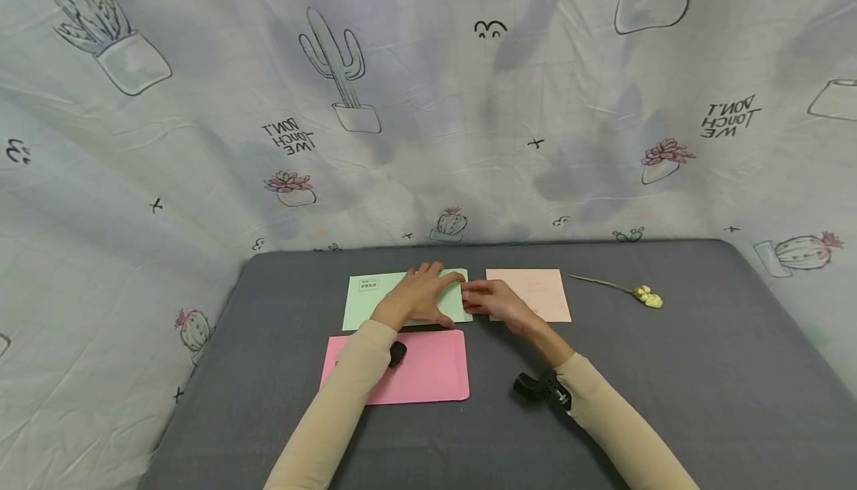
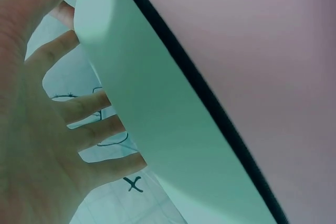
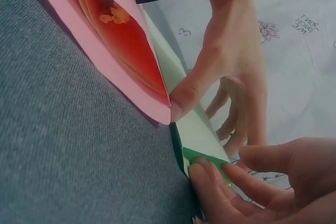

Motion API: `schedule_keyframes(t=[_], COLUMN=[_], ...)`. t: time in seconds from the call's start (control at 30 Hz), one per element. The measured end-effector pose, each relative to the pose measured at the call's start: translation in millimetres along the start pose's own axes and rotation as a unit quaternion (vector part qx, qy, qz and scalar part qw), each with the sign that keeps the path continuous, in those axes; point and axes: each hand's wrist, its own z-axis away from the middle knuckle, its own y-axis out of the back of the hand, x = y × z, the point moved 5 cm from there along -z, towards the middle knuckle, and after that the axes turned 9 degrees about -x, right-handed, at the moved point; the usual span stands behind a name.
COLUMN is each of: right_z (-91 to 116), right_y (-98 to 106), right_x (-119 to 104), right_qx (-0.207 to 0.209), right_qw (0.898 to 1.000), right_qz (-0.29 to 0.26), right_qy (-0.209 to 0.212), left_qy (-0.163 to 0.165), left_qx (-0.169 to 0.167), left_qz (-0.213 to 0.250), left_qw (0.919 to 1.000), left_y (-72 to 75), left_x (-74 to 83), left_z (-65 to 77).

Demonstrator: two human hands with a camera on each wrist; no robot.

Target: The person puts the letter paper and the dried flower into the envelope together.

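A light green envelope lies on the grey table, a small printed box at its upper left. My left hand spans its right part, fingers spread to the far edge and thumb by the near edge. In the left wrist view, the fingertips of the left hand meet the edge of the green envelope. My right hand is at the right end, where its fingers pinch the flap beside a darker green opening. The pink envelope lies nearer, partly under the left forearm.
A peach card or envelope lies on the right, partly behind the right hand. Beyond it is a yellow flower on a thin stem. Inside the pink envelope's open end shows a red card. A printed cloth hangs behind the table.
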Motion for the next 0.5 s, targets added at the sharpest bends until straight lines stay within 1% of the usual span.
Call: schedule_keyframes(t=[0.2, 0.33, 0.4, 0.5], right_z=[1, 5, 8, 17], right_y=[2, 5, 12, 28], right_x=[3, 1, -1, -5], right_qx=[0.008, 0.011, 0.025, 0.059], right_qw=[1.000, 1.000, 0.999, 0.996], right_qz=[0.012, 0.010, 0.017, 0.066], right_qy=[-0.020, -0.018, -0.017, -0.010], left_qy=[-0.007, -0.010, -0.011, -0.010], left_qx=[0.012, 0.013, 0.011, 0.005], left_qz=[-0.013, -0.014, -0.013, -0.014], left_qw=[0.9998, 0.9998, 0.9998, 0.9998], left_y=[1.7, 2.0, 2.4, 2.5], left_x=[1.9, 2.4, 2.4, 1.4], left_z=[1.7, 2.6, 2.8, 2.5])
